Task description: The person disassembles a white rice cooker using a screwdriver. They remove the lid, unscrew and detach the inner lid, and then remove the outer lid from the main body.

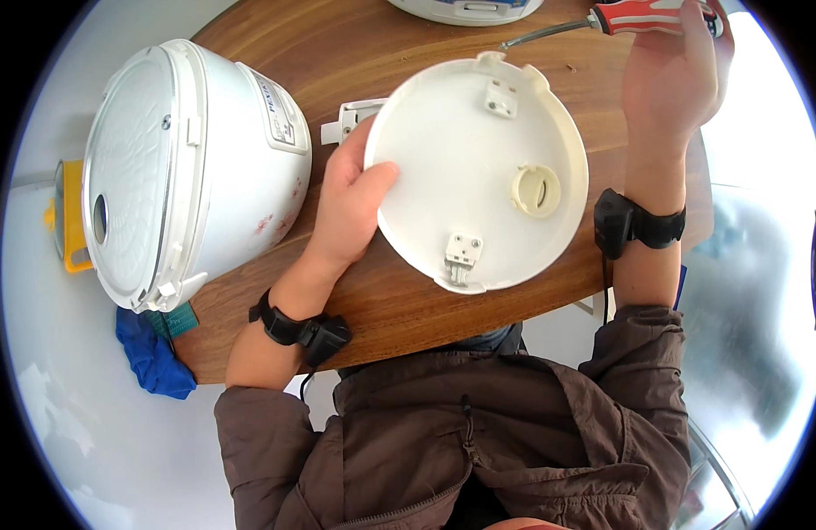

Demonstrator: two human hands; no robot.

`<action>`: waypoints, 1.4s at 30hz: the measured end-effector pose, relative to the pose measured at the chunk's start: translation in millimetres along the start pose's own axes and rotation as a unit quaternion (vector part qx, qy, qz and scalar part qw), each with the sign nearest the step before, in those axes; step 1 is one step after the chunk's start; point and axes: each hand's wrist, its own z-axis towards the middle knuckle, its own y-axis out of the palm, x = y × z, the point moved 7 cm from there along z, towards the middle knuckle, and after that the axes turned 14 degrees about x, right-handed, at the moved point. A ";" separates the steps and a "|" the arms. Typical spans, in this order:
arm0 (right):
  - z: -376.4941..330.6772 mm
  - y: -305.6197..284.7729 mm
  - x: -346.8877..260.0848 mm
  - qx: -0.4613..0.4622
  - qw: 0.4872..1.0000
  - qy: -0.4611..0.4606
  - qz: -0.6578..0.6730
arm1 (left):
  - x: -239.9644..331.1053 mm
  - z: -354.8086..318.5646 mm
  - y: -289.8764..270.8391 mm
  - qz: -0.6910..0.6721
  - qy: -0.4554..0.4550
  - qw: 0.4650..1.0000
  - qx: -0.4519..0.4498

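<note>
My left hand [351, 190] is closed on the left rim of a round white plastic lid cover [452, 168], its thumb lying over the inner face. That hollow face is turned up and shows two small screwed-on brackets and a round slotted knob [535, 191]. In my closed right hand [682, 75] is a screwdriver [651, 16] with a red and white handle. Its metal shaft points left, and the tip is by the tab at the cover's far edge; whether they touch I cannot tell. To the left, a white rice cooker [240, 150] stands with its metal inner lid showing.
Behind my left hand, a white plastic part [348, 119] lies on the wooden table [337, 35]. A white and blue object [468, 11] sits at the far edge. At left are a yellow item [74, 216] and a blue cloth [156, 358]. Both wrists wear black cabled bands.
</note>
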 end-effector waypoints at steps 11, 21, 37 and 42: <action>38.0 -95.3 29.8 0.099 0.981 0.112 -0.122 | 10.6 -12.9 11.0 0.023 0.009 0.997 -0.079; -26.2 -114.0 50.6 0.081 0.957 0.260 -0.095 | 1.9 -19.1 18.7 0.050 -0.055 0.980 -0.184; -16.1 -121.5 55.9 -0.033 0.918 0.262 -0.295 | 0.2 -21.0 24.7 0.062 -0.069 0.971 -0.222; -7.5 -116.1 39.5 -0.167 0.849 0.168 -0.473 | 0.1 -20.4 26.4 0.069 -0.067 0.968 -0.232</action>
